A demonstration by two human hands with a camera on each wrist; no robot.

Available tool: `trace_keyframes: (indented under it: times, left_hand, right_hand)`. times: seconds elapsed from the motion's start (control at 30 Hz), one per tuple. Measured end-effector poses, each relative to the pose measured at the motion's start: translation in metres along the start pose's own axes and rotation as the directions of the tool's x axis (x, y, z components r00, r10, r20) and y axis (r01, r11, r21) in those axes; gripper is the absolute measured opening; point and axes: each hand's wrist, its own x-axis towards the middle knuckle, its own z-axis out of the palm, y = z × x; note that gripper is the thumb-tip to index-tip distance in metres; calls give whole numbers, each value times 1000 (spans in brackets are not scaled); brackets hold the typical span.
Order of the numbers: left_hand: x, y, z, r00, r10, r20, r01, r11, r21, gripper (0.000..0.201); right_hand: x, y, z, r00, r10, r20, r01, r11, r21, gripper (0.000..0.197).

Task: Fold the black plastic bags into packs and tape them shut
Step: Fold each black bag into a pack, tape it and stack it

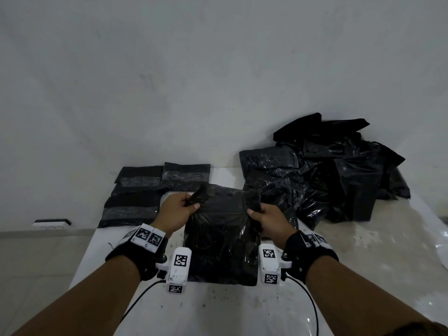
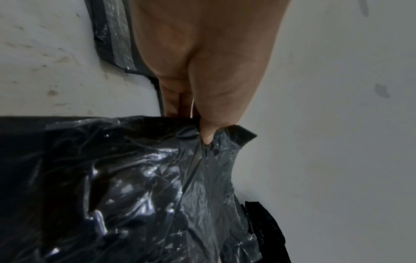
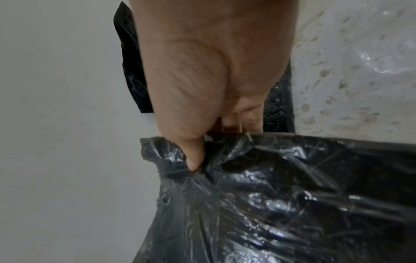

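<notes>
From the head camera, both hands are up on the same black bag, which lies flat on the white bench between the two wrists. The left hand has its grip clamped on the bag's far left corner, thumb over the bunched plastic. The right hand matches it, grip clamped on the far right corner. Just beyond and left of the left grip sit the taped packs, flat and side by side, each with a shiny strip of tape across it. Beyond and right of the right grip, a loose heap of black bags is piled up by the wall.

Over to the left wrist camera: the left hand shows its thumb pressed down into crumpled plastic, pinching the corner of the black bag against fingers tucked under the edge. Behind the hand, one taped pack lies on the stained bench.

Now the right wrist camera: the right hand does the same job, thumb dug into a gathered fold of the black bag, fingers curled beneath the bag's edge. The glossy sheet spreads away below the grip. Past the knuckles, more black plastic shows, with the speckled bench to the side.
</notes>
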Motion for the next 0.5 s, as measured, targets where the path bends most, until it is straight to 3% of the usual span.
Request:
trace_keyframes:
  times: [0.27, 0.4, 0.5]
  left_hand:
    - [-35, -28, -8, 993, -108, -48, 106, 993, -50, 10]
    - [-67, -56, -22, 976, -199, -89, 191, 978, -86, 11]
    - [-88, -80, -35, 966, -254, -54, 245, 961, -131, 17]
  right_hand:
    - [10, 22, 7, 999, 6, 49, -5, 999, -35, 12]
    - [10, 44, 32, 989, 97, 110, -84, 990, -115, 12]
    - [8, 58, 56, 977, 160, 143, -139, 979, -147, 10]
